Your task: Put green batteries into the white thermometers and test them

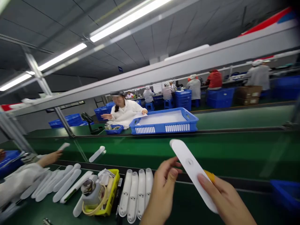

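Observation:
My right hand [225, 193] grips a long white plastic housing [191, 165] with rounded ends, tilted, a small round mark on its face. The thumb presses on the front; something yellow [209, 176] shows by the fingers behind. My left hand [161, 187] is beside the housing's left edge, thumb and fingers apart and loosely bent. Whether its fingertips touch the housing I cannot tell. Below and left of that hand, several similar white housings [133, 197] lie side by side, hollow faces up.
A yellow basket [114, 187] holds a bottle and tape rolls. More white pieces [67, 184] lie left, near a co-worker's arm [50, 157]. One piece [97, 154] lies on the green belt [140, 147]. Beyond are a blue tray [164, 128] and a seated person [125, 109].

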{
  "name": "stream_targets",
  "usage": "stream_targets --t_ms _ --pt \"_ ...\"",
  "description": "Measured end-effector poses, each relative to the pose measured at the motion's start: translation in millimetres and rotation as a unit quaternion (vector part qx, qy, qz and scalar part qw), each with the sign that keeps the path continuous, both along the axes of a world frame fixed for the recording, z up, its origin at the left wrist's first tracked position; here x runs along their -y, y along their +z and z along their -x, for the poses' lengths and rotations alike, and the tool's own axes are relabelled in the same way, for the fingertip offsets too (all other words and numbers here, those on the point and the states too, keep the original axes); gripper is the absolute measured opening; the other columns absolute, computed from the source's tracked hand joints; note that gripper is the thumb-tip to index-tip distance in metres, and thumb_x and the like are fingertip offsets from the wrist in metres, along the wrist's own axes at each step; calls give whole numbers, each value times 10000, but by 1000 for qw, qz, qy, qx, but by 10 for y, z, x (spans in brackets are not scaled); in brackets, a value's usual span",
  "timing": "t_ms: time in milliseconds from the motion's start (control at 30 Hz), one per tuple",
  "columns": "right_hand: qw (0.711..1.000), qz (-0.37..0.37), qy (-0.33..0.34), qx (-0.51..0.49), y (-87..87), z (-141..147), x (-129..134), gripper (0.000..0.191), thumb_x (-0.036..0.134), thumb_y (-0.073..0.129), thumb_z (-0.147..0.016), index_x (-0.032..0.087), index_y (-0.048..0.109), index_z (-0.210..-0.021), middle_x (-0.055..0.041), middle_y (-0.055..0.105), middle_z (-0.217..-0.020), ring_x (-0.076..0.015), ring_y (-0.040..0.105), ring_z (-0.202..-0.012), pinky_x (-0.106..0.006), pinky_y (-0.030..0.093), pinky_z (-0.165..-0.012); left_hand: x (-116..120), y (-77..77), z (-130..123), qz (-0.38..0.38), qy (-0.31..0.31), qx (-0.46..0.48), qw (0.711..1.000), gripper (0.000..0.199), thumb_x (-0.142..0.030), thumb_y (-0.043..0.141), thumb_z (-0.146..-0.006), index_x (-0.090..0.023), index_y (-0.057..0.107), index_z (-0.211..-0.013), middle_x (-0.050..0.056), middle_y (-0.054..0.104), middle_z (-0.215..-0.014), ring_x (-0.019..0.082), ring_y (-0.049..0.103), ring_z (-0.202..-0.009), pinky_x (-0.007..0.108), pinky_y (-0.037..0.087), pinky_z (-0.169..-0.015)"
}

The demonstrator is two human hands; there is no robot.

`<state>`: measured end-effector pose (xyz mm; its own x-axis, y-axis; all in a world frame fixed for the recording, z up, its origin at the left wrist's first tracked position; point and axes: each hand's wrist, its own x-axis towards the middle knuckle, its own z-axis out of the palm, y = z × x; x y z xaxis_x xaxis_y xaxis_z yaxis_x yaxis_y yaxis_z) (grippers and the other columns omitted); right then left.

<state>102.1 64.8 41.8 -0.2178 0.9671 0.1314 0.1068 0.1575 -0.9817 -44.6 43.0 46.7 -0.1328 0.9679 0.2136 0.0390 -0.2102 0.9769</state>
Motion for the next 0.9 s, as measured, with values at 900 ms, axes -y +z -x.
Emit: stream_targets --t_ms 900 --pt "933 45 -220 282 -747 -640 -1075 273 315 512 -916 140 561 -1120 -68 604 -1052 -147 603 -862 -334 521 -760 -421 -761 536 277 -10 -471 837 576 -294 396 -840 -124 287 -1380 120 582 -799 313 635 -746 415 500 -628"
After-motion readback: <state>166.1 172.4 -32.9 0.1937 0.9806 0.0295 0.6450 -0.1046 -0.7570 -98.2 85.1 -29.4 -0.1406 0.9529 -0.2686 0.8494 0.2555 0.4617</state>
